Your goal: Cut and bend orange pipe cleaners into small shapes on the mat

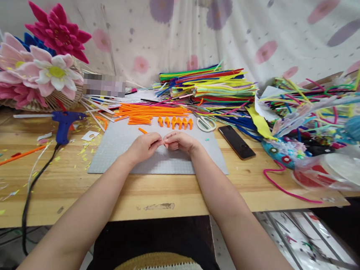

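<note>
Over the grey cutting mat (108, 158), my left hand (146, 146) and my right hand (181, 142) meet with their fingertips pinched together. Both are closed, and whatever lies between the fingers is too small and hidden to name. A short piece of orange pipe cleaner (142, 130) shows just behind my left hand; whether it touches the hand I cannot tell. Beyond the hands, several folded orange pipe-cleaner shapes (176, 122) stand in a row. To their left lie cut orange pieces (139, 119), with long orange pipe cleaners (157, 110) behind.
White-handled scissors (206, 124) and a dark phone (236, 142) lie to the right. A blue glue gun (65, 125) with a black cord rests on the left, below fuzzy flowers (56, 71). Bundled coloured pipe cleaners (209, 85) are piled at the back; wrapped materials (335, 165) crowd the far right.
</note>
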Demonstrator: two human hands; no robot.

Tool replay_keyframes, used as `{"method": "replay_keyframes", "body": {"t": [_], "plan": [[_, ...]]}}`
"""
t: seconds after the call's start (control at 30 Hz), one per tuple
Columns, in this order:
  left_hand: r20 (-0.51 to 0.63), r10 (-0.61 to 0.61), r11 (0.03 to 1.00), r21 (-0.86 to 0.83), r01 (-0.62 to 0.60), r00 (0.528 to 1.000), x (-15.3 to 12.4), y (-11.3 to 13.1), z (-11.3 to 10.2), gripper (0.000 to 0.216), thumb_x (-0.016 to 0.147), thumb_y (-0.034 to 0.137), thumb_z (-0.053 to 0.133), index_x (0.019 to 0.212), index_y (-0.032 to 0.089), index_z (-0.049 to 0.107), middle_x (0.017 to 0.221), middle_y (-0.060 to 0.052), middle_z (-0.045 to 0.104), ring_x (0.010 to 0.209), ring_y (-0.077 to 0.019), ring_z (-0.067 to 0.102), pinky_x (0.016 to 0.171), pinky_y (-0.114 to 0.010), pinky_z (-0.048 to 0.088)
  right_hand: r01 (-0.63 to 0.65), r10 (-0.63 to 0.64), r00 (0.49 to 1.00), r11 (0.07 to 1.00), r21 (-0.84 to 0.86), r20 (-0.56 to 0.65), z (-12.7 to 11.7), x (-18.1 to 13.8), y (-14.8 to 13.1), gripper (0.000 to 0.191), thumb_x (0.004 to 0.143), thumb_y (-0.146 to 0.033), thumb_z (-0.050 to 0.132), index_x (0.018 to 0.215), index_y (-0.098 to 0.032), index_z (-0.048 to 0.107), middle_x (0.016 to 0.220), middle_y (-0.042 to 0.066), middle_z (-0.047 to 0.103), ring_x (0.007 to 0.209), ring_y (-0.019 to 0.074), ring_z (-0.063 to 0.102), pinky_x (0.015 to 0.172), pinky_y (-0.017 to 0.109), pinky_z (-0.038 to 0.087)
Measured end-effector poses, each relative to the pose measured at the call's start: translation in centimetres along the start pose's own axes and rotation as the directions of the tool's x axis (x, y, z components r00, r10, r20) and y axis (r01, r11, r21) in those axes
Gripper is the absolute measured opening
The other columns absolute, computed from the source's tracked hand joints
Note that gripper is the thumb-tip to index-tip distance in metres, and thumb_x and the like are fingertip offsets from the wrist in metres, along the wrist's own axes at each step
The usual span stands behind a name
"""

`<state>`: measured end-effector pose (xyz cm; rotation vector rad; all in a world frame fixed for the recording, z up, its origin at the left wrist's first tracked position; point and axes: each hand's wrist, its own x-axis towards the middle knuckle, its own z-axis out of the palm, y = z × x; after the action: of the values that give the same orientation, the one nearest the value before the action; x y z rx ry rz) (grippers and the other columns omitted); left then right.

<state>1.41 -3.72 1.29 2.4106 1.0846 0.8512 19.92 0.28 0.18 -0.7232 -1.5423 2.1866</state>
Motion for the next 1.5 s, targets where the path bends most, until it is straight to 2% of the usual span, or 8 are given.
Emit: {"method": "replay_keyframes", "body": {"t": [0.43,0.97,1.03,1.13,1.2,1.27,1.37,1.5], "plan": [[0.011,0.050,0.998,0.034,-0.050,0.999,0.1,0.5,1.3,0.023,0.086,0.032,0.041,0.075,0.019,0.056,0.073,-0.004,0.058,0.067,-0.0138,0.050,0.064,-0.025,0.035,-0.097,0.094,0.994,0.994,0.043,0.061,-1.6,-0.7,-0.2,0.014,0.067,-0.023,0.058,0.062,-0.010,0.053,0.035,-0.008,0.029,0.033,0.0027,0.021,0.034,0.015,0.018],[-0.056,0.215,0.975,0.077,-0.210,0.975,-0.1,0.9,2.1,0.022,0.082,0.021,0.044,0.063,0.017,0.052,0.060,-0.003,0.053,0.059,-0.0127,0.047,0.059,-0.025,0.035,-0.169,0.171,0.975,0.985,-0.026,0.141,-1.6,-0.8,-0.4,0.018,0.070,-0.022,0.055,0.057,-0.011,0.050,0.033,-0.008,0.028,0.030,0.0022,0.020,0.032,0.015,0.017],[-0.081,0.144,0.989,-0.010,-0.146,0.986,0.0,0.7,2.3,0.021,0.081,0.023,0.046,0.062,0.017,0.054,0.060,-0.003,0.053,0.060,-0.0123,0.048,0.060,-0.025,0.036,-0.159,0.160,0.979,0.987,-0.013,0.129,-1.6,-0.7,-0.3,0.017,0.072,-0.022,0.054,0.059,-0.011,0.050,0.033,-0.008,0.028,0.031,0.0024,0.020,0.033,0.015,0.018],[-0.171,-0.169,0.932,-0.349,0.101,0.971,0.3,0.2,2.9,0.020,0.080,0.031,0.049,0.069,0.017,0.059,0.064,-0.002,0.056,0.061,-0.0119,0.050,0.059,-0.024,0.040,-0.076,0.075,0.997,0.996,0.050,0.025,-1.1,-0.5,-0.3,0.017,0.077,-0.024,0.053,0.066,-0.011,0.051,0.037,-0.007,0.033,0.034,0.0033,0.028,0.037,0.015,0.025],[-0.182,-0.417,0.747,-0.627,0.221,0.891,0.6,0.0,3.1,0.021,0.075,0.037,0.056,0.077,0.016,0.062,0.071,-0.002,0.060,0.066,-0.0126,0.054,0.060,-0.024,0.043,0.023,-0.015,0.995,0.996,0.082,-0.099,-0.4,0.0,-0.4,0.018,0.080,-0.027,0.052,0.070,-0.012,0.052,0.042,-0.005,0.042,0.039,0.0045,0.037,0.041,0.016,0.031],[-0.150,-0.564,0.556,-0.796,0.239,0.812,0.9,-0.2,3.2,0.027,0.067,0.039,0.065,0.078,0.015,0.064,0.077,-0.003,0.063,0.071,-0.0135,0.057,0.064,-0.026,0.045,0.106,-0.091,0.972,0.993,0.059,-0.219,0.5,0.6,-0.2,0.019,0.082,-0.028,0.051,0.071,-0.012,0.053,0.046,-0.004,0.048,0.042,0.0049,0.042,0.044,0.016,0.033],[-0.129,-0.655,0.410,-0.888,0.208,0.744,1.1,-0.2,2.9,0.029,0.060,0.039,0.071,0.072,0.013,0.067,0.071,-0.003,0.063,0.067,-0.0127,0.058,0.066,-0.026,0.046,0.171,-0.172,0.928,0.985,-0.030,-0.330,2.1,2.0,0.2,0.021,0.082,-0.029,0.051,0.070,-0.013,0.055,0.051,-0.003,0.053,0.044,0.0047,0.045,0.045,0.016,0.035],[-0.096,-0.717,0.318,-0.926,0.202,0.691,1.2,-0.2,2.6,0.028,0.059,0.035,0.073,0.074,0.013,0.066,0.063,-0.001,0.062,0.056,-0.0107,0.056,0.056,-0.024,0.044,0.082,-0.137,0.914,0.984,-0.157,-0.383,3.4,3.1,0.4,0.023,0.082,-0.031,0.049,0.071,-0.013,0.056,0.058,0.001,0.060,0.049,0.0067,0.052,0.052,0.019,0.042]]}}
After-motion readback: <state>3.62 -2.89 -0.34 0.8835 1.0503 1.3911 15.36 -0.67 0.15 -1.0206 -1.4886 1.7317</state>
